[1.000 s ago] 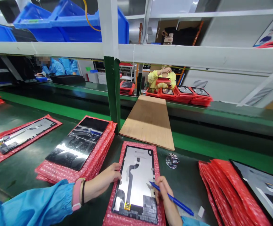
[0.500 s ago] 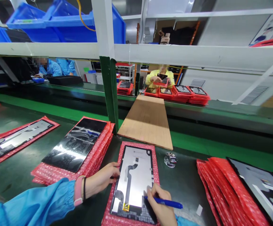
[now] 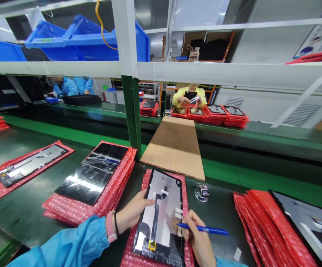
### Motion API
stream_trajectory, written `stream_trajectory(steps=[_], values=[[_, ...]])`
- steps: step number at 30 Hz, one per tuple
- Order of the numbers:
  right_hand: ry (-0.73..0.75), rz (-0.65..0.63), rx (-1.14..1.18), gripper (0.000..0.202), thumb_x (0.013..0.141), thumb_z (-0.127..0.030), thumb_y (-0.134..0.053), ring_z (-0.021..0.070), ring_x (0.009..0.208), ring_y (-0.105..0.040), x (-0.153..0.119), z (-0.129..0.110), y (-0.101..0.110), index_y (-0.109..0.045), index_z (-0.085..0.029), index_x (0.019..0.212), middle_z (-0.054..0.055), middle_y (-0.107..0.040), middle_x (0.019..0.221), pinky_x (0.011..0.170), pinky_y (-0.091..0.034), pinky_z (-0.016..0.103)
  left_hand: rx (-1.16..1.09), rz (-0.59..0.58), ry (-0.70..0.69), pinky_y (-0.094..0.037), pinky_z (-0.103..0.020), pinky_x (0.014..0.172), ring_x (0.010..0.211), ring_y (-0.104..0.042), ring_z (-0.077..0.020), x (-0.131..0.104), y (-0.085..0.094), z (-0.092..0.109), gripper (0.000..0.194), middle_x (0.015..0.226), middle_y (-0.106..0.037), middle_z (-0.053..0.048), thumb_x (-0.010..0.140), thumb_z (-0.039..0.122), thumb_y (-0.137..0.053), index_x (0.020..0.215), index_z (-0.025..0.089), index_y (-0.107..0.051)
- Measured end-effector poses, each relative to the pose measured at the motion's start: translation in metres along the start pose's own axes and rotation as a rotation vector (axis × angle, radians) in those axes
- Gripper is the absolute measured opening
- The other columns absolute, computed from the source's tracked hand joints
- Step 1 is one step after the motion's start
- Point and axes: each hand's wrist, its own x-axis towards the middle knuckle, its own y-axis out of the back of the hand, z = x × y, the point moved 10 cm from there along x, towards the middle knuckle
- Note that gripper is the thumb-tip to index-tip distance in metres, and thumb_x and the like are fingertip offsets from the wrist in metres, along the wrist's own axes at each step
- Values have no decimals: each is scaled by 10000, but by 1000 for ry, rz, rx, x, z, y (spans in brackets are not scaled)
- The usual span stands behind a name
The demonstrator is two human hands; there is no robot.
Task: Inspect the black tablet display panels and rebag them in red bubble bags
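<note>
A tablet screen panel [image 3: 162, 222], its silver back facing up with a dark flex cable on it, is over a red bubble-wrap bag [image 3: 127, 256]. Its left edge is gripped by my left hand [image 3: 134, 209], thumb on top and fingers hidden underneath. A blue pen [image 3: 215, 230] is pinched in my right hand [image 3: 199, 235], which is at the panel's right edge; its tip points left over the panel. Whether that hand's lower fingers also touch the panel, I cannot tell.
To the left, a glossy black screen [image 3: 94, 174] tops a stack of red bags. Another panel [image 3: 33, 165] lies farther left. More bagged panels [image 3: 272, 222] are piled right. A shiny metal piece [image 3: 202, 192] sits near a wooden board [image 3: 174, 146]. A green post [image 3: 131, 115] rises behind.
My left hand has moved from beside the panel to gripping its edge, thumb over it. The panel has shifted and tilted on the bag. The right hand with the pen has moved slightly up and right.
</note>
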Motion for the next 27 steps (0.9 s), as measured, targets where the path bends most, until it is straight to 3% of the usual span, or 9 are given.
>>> stream_trajectory(steps=[4,7,11,13,16,20,22,24,27], values=[[54,100,87,465,886,-623,-420,93,361,-298,6,-24,28,-582,-195,809,-77,-400,357,427,-234,229,12,12,-169,-510,-363,847,962,-671,-264,-5,-7,29,499,1077,-705,-92,638,174,-758,1109,181,-594],[119,188,102,469,872,-625,-457,79,337,-273,8,-48,51,-602,-190,772,-79,-378,316,403,-198,221,75,19,-342,-465,-334,944,1097,-618,-258,-15,-10,62,480,1159,-683,-69,694,216,-743,1149,200,-590],[173,192,76,418,840,-579,-558,107,396,-465,10,-77,58,-632,-183,727,-16,-546,407,442,-355,227,186,40,-484,-455,-320,970,1126,-602,-250,-26,-17,95,468,1189,-675,-48,732,247,-718,1182,219,-592],[204,193,64,374,817,-551,-607,142,476,-568,11,-91,57,-656,-183,770,15,-638,508,507,-448,254,214,38,-514,-469,-308,949,1106,-613,-245,-29,-24,104,476,1185,-676,-41,734,271,-716,1191,230,-588],[256,243,54,280,812,-470,-658,204,753,-696,11,-113,60,-662,-203,898,54,-752,794,727,-535,306,249,50,-597,-490,-306,912,1063,-631,-249,-36,-32,116,491,1177,-672,-44,750,309,-700,1214,229,-563],[284,290,190,337,810,-402,-685,279,1094,-641,9,-143,61,-616,-244,1099,84,-688,1187,986,-465,436,374,158,-731,-498,-298,892,942,-666,-222,-42,-34,126,379,1046,-709,-28,809,344,-646,1166,244,-568],[235,247,315,437,779,-404,-715,303,1164,-597,10,-151,53,-599,-253,1173,104,-633,1281,1022,-431,481,476,205,-795,-494,-298,901,926,-671,-222,-43,-36,128,351,1030,-717,-25,824,341,-635,1164,263,-593],[113,98,447,521,750,-483,-717,334,1208,-558,12,-153,31,-599,-258,1205,123,-571,1355,1006,-432,536,556,203,-869,-483,-309,935,964,-674,-239,-44,-39,131,332,1055,-725,-32,820,306,-643,1151,272,-641],[-54,-186,582,666,689,-697,-640,377,1227,-530,12,-154,-10,-627,-253,1185,143,-523,1396,926,-455,611,710,0,-1029,-441,-367,1027,1106,-638,-274,-49,-61,135,302,1118,-725,-49,813,192,-624,1098,247,-708]])
